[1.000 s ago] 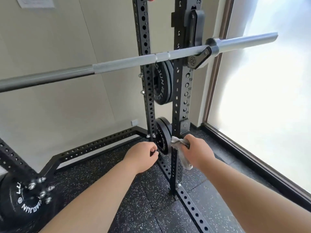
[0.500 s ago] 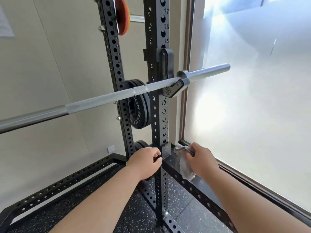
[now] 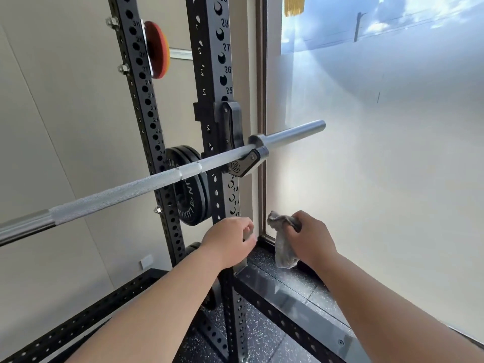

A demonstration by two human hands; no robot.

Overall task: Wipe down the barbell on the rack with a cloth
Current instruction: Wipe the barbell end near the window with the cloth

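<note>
1. The rack stood against the far wall beside a big frosted window, its black uprights running floor to top, with dark plates hung on a peg behind and an orange plate higher up.
2. The barbell lay across the rack on a hook, sloping from low on the left up to its bare sleeve end on the right, by the window. Nothing touched it.
3. The right hand was down low, well below the bar and near the window's bottom corner, fingers closed around a bunched grey cloth whose loose end dangled under the fist.
4. The left hand hovered just beside it in front of the upright, fingers curled loosely inward; I couldn't tell whether it pinched anything, and it looked empty.
5. By my reckoning the wiping itself hadn't begun: the cloth was in hand, yet clear of the bar. Everything remained, from raising the cloth to the shaft to rubbing along its knurled length and the sleeve.
</note>
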